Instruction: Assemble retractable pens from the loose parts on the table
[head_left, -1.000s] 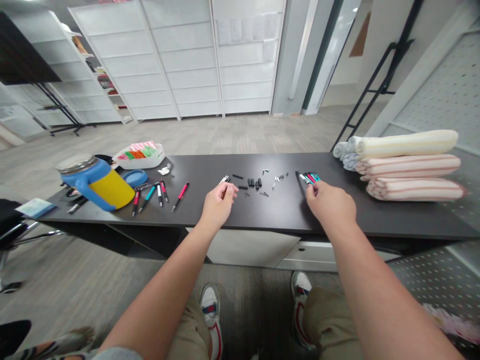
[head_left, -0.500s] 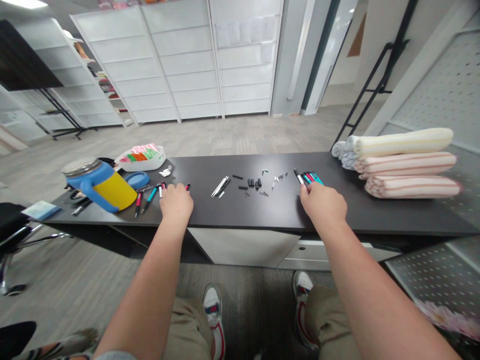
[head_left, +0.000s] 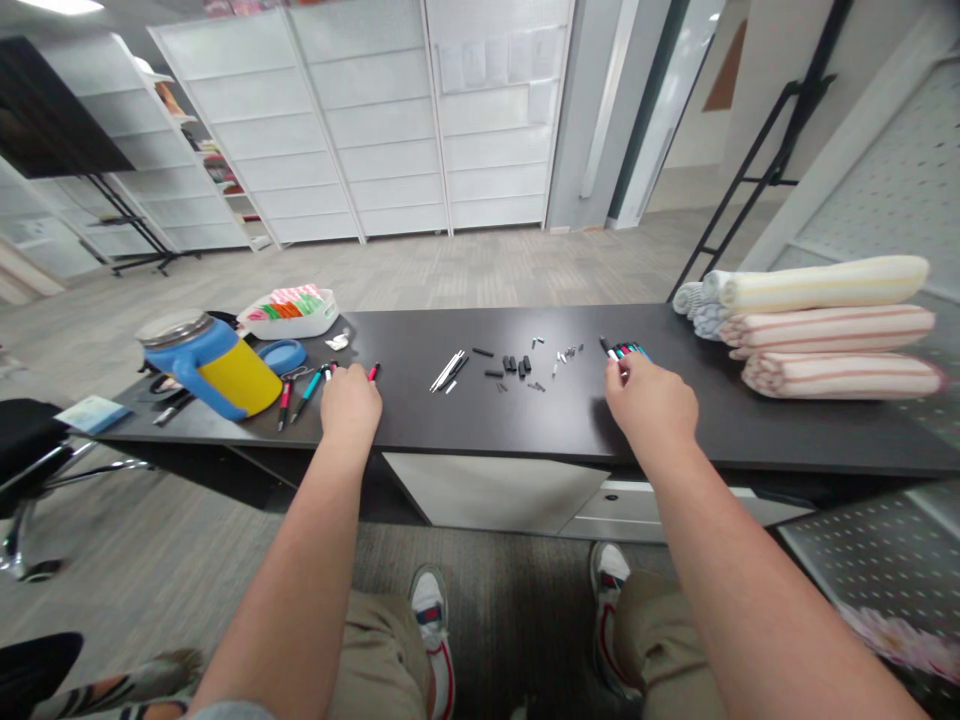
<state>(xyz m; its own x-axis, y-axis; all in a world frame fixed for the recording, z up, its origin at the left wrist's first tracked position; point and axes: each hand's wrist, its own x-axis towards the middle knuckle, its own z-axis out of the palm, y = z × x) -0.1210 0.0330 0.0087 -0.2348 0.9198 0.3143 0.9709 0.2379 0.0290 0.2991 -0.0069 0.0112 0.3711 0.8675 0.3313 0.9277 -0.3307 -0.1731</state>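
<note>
My left hand (head_left: 350,402) is low over the desk on the left, its fingers curled down among several pens. A red pen (head_left: 373,372) sticks out past its right side, and a teal pen (head_left: 306,396) and a dark red pen (head_left: 285,404) lie to its left. On the right, my right hand (head_left: 652,398) is closed, thumb and forefinger together at a row of pens (head_left: 624,350) with black, white, red and teal parts. Its other fingers are hidden. Between the hands lie white refill tubes (head_left: 448,370), black grips (head_left: 517,366), and small clips and tips (head_left: 570,353).
A blue and yellow mug (head_left: 225,370) stands at the left, beside a blue lid (head_left: 283,356) and a white basket (head_left: 300,320) of colourful packets. Rolled towels (head_left: 832,325) are stacked at the right end of the dark desk (head_left: 420,430). White drawers (head_left: 615,505) are below.
The view has shifted slightly, so the desk items sit a little further right. My right hand's thumb and forefinger have drawn together at the pens. My left hand stays among its pens.
</note>
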